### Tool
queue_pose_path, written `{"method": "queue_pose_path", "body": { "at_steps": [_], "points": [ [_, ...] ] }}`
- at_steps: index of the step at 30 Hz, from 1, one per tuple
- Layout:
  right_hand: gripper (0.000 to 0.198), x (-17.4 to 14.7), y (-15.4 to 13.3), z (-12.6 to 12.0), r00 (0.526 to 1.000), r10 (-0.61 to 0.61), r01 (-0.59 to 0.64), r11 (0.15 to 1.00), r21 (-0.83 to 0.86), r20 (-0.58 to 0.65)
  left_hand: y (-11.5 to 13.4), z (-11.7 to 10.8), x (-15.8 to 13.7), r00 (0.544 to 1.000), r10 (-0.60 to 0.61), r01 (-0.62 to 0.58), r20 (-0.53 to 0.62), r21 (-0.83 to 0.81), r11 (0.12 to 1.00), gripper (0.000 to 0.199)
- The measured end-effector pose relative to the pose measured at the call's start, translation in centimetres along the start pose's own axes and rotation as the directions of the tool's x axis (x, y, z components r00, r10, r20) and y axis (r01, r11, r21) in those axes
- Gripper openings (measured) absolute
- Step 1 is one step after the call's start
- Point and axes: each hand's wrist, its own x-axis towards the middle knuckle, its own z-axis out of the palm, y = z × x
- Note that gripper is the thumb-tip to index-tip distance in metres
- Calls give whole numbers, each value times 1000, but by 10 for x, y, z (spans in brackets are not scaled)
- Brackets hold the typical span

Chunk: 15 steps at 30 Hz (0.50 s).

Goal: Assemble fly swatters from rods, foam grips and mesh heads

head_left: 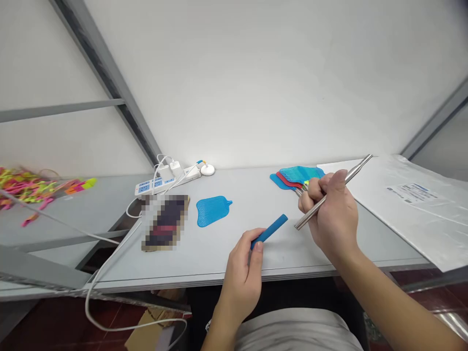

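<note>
My left hand (243, 268) is closed on a blue handle grip (272, 230), a plain tube that slants up to the right. Above the table, my right hand (334, 214) grips a shiny metal telescopic rod (310, 215), also tilted up to the right. A gap separates the rod's lower end from the tip of the blue grip. On the table left of my hands lies a loose blue fly swatter head (213, 210) with a short neck. Several fly swatters (298, 174) in blue and red lie stacked behind my right hand, which partly hides their rods.
A large white plastic mailing bag (409, 195) covers the table's right side. At the left are a power strip (155, 185) with chargers, white cables and a pixelated flat object (166, 223). Colourful small pieces (25, 187) lie farther left. A cardboard box (148, 326) is below.
</note>
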Motion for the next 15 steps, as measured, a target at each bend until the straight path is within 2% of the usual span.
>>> {"method": "queue_pose_path", "body": {
  "at_steps": [4,9,15],
  "points": [
    [49,-1,-5,2,997,-64,65,997,46,-32,6,6,-4,999,-41,43,22,-78,996,33],
    [50,-1,-11,3,993,-112,114,991,66,-43,13,7,-5,1000,-5,5,7,-90,996,29],
    [50,-4,-12,4,995,-95,98,989,107,-36,12,7,-6,998,-36,27,-50,-172,985,32]
  ]
}}
